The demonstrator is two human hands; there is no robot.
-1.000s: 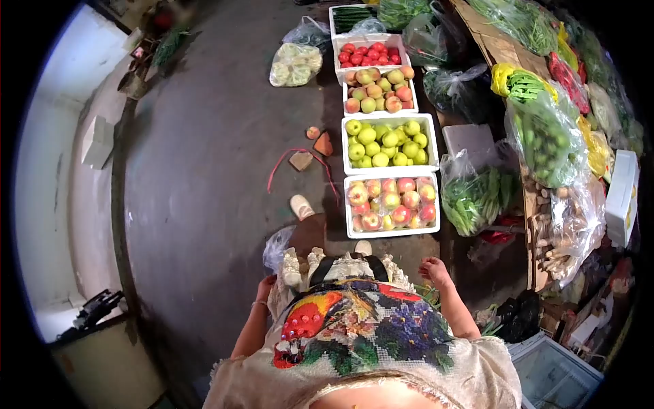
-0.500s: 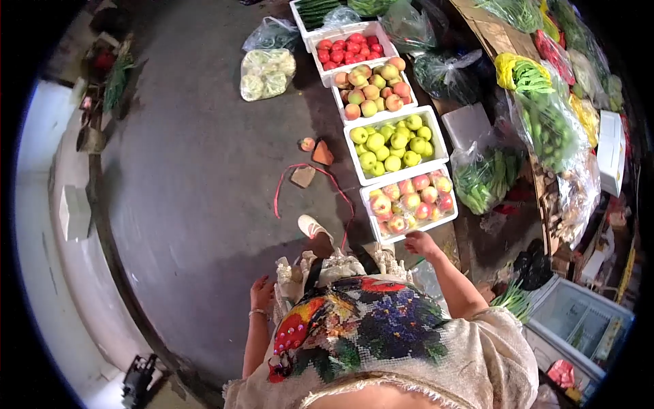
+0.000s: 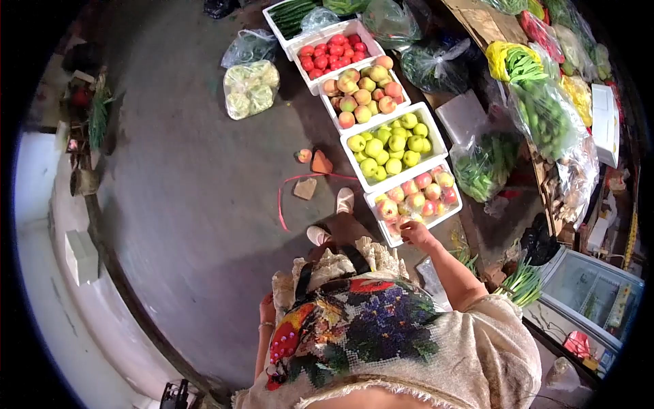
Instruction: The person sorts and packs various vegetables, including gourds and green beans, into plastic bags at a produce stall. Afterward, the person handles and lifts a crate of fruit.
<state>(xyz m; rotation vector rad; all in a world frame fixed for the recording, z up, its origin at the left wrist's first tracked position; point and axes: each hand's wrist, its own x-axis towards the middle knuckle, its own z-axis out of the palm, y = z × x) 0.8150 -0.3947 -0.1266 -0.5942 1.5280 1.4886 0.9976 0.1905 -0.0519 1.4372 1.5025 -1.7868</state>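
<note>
Over the near rim of a white foam box (image 3: 394,240) reaches my right hand (image 3: 417,234). Its fingers are loosely bent and apart over the nearest apples, and I see nothing held in them; whether they touch the fruit I cannot tell. Red-and-yellow apples (image 3: 422,181), several in clear wrapping, fill this box. My left hand (image 3: 267,309) hangs low beside my clothing, partly hidden by it, its fingers not clear. Just beyond the apples stands another box with yellow-green fruit (image 3: 393,145).
Farther up the row are peaches (image 3: 364,88), tomatoes (image 3: 334,54) and cucumbers (image 3: 300,15). On the floor lie a brick piece (image 3: 321,162), a red ribbon (image 3: 280,204) and a bag of pale vegetables (image 3: 251,88). Bagged greens (image 3: 485,167) and a glass-topped cooler (image 3: 589,293) stand right.
My right hand has moved forward from beside the apple box to over its near edge. A foot has stepped forward beside the boxes, and my left hand sits closer to my clothing.
</note>
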